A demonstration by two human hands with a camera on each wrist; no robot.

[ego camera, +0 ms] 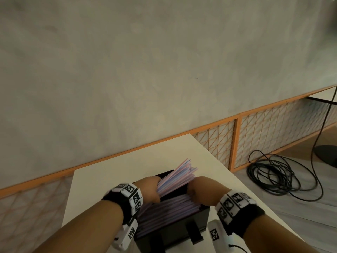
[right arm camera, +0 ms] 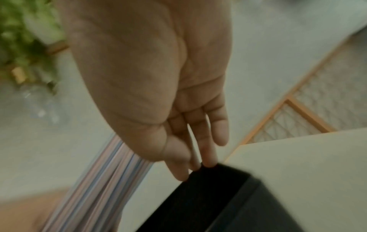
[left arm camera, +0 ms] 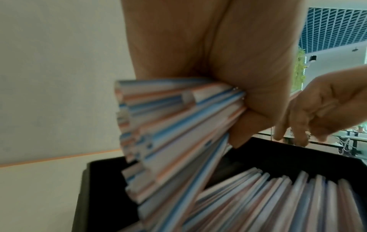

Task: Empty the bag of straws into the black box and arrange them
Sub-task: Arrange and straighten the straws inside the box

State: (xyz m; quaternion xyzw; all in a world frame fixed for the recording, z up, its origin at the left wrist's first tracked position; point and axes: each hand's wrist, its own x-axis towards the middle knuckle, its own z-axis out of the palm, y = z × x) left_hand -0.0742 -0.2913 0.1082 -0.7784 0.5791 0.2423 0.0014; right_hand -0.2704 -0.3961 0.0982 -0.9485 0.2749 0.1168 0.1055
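Pastel straws (ego camera: 175,177) fan upward from the black box (ego camera: 198,219), bunched in the curled left hand (ego camera: 150,189), likely to be squared before laying them onto those inside. The right hand (right arm camera: 158,87), fingers (right arm camera: 208,154) straight and empty, touches the box's far rim, seemingly steadying it.

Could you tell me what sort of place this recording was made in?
Probably an office or studio. A white table stands by a plain grey wall, cables are coiled on the floor, and a gridded ceiling shows overhead.
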